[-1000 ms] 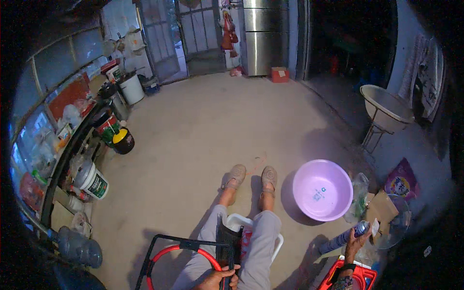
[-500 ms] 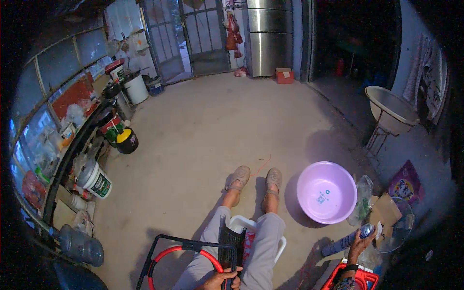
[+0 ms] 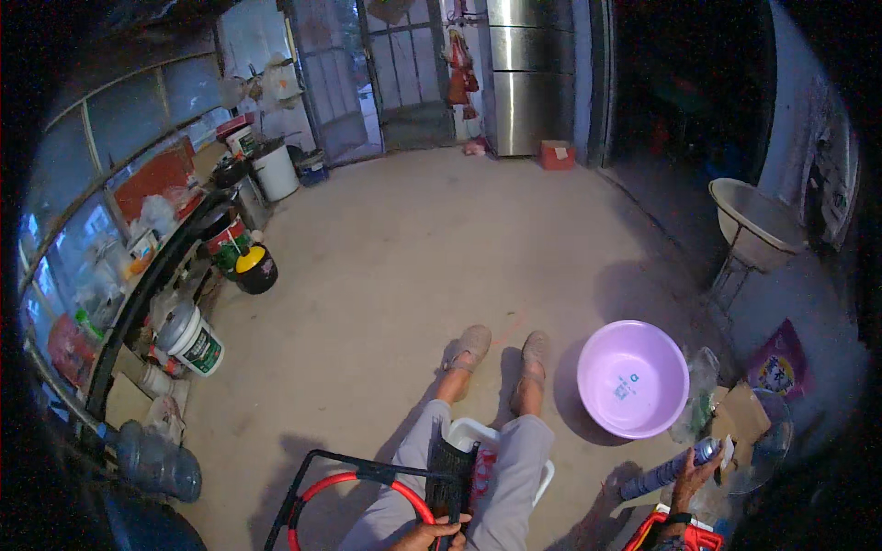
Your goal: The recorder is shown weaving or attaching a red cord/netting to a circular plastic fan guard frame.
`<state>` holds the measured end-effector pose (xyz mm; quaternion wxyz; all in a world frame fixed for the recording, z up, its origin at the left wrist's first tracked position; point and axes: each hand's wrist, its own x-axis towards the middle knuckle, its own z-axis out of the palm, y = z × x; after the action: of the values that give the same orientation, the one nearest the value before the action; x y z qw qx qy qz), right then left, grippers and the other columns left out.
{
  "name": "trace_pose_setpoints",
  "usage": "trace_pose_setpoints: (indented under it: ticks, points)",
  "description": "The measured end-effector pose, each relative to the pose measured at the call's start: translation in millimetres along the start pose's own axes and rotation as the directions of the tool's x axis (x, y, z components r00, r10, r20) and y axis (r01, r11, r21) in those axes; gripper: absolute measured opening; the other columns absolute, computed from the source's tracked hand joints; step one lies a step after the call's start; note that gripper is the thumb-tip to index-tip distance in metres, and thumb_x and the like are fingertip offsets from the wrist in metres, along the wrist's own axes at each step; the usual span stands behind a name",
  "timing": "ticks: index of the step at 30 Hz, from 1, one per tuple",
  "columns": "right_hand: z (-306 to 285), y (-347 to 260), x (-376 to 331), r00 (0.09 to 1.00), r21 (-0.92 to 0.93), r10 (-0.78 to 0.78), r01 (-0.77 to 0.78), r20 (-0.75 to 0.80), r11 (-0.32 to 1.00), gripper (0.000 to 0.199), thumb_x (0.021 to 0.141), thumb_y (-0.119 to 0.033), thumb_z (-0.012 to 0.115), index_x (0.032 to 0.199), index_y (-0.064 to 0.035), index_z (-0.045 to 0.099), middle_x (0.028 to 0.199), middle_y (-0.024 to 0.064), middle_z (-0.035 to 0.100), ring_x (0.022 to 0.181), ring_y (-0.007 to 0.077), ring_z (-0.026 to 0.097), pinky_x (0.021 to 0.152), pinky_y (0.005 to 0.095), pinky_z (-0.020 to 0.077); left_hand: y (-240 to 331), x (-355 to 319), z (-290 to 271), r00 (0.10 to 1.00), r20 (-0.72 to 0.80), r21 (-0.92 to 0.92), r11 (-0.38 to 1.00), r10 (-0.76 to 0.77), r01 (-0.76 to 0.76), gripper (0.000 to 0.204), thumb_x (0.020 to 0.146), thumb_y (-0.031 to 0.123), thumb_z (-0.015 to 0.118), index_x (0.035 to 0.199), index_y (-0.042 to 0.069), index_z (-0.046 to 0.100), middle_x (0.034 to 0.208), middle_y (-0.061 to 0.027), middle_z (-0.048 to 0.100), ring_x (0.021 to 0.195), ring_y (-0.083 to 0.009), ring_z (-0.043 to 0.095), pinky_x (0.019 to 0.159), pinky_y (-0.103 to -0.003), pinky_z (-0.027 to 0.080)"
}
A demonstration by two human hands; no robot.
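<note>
My left hand [image 3: 434, 533] is closed on the lower right part of a black tubular frame [image 3: 342, 457] at the bottom centre. A red ring [image 3: 317, 487] sits within this frame. A dark ribbed strip [image 3: 450, 470] stands beside it, across my lap. On the right, my right hand [image 3: 685, 479] grips a long dark-blue cylindrical can [image 3: 649, 480] near its silvery end. The can lies tilted, its other end pointing left. Below that hand is a red plastic piece [image 3: 700, 538], partly cut off by the picture's edge.
Right of my feet stands a pink-purple basin [image 3: 634, 378]. Beyond it lie a plastic bag [image 3: 695, 404], an open cardboard box [image 3: 740, 415] and a clear bowl [image 3: 777, 432]. A white tub [image 3: 469, 432] sits between my legs. Buckets [image 3: 200, 349] and a water jug [image 3: 158, 464] line the left.
The whole view has shifted slightly, so the room appears a little further right and lower. Both hands keep their hold on the frame and the can.
</note>
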<state>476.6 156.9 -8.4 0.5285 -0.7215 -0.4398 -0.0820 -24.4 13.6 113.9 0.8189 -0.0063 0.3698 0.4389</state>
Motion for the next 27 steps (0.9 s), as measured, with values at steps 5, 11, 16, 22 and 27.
trace_pose_setpoints:
  ticks: [5,11,16,22,27]
  points:
    - [-6.5,20.4,14.5,0.995,-0.175,-0.077,0.066,-0.060,0.982,0.065,0.077,-0.007,0.062,0.134,-0.0001,0.030,0.134,0.0198,0.036,0.125,0.0331,0.034,0.106,0.0410,0.0245,-3.8,0.7,-9.1,0.997,0.061,0.013,0.999,0.051,-0.052,0.010,0.088,0.014,0.053,0.098,0.012,0.052,0.064,-0.0056,0.053,0.056,-0.0201,0.052,0.053,-0.034,0.044]
    - [-29.4,61.1,37.0,0.985,-0.301,-0.144,0.111,-0.091,0.947,0.065,0.078,-0.009,0.062,0.134,-0.0007,0.030,0.133,0.0222,0.037,0.121,0.0362,0.038,0.104,0.0421,0.0273,-1.7,-6.0,-0.7,0.998,0.055,0.028,0.999,0.027,-0.029,0.014,0.088,0.016,0.053,0.101,0.014,0.054,0.064,-0.0044,0.053,0.057,-0.0191,0.052,0.053,-0.032,0.044]
    - [-51.2,80.8,53.9,0.993,0.157,0.104,-0.112,0.055,0.981,0.072,0.072,-0.009,0.065,0.135,-0.0022,0.030,0.129,0.0175,0.039,0.119,0.0298,0.039,0.102,0.0373,0.0302,-11.9,21.6,-29.0,0.980,-0.187,0.114,0.989,-0.071,0.094,0.029,0.085,0.014,0.053,0.114,0.010,0.049,0.062,-0.0058,0.046,0.054,-0.0182,0.045,0.053,-0.034,0.040]
    - [-49.3,1.9,30.9,0.996,-0.285,-0.087,0.080,-0.012,0.955,0.084,0.062,-0.012,0.078,0.131,0.0007,0.033,0.126,0.0199,0.043,0.119,0.0346,0.040,0.103,0.0402,0.0283,-13.9,31.0,-63.7,0.991,-0.003,-0.058,0.989,-0.134,0.134,0.026,0.090,0.015,0.048,0.116,0.015,0.050,0.065,-0.0113,0.049,0.058,-0.0229,0.048,0.058,-0.042,0.041]
    - [-81.5,8.5,17.1,0.999,-0.349,-0.041,0.033,-0.014,0.937,0.082,0.068,-0.017,0.074,0.135,-0.0017,0.029,0.132,0.0197,0.037,0.122,0.0341,0.036,0.104,0.0398,0.0261,-11.2,33.3,-47.3,0.989,-0.031,0.025,0.989,-0.148,0.149,0.027,0.090,0.015,0.048,0.117,0.014,0.049,0.065,-0.0113,0.048,0.059,-0.0234,0.048,0.058,-0.042,0.041]
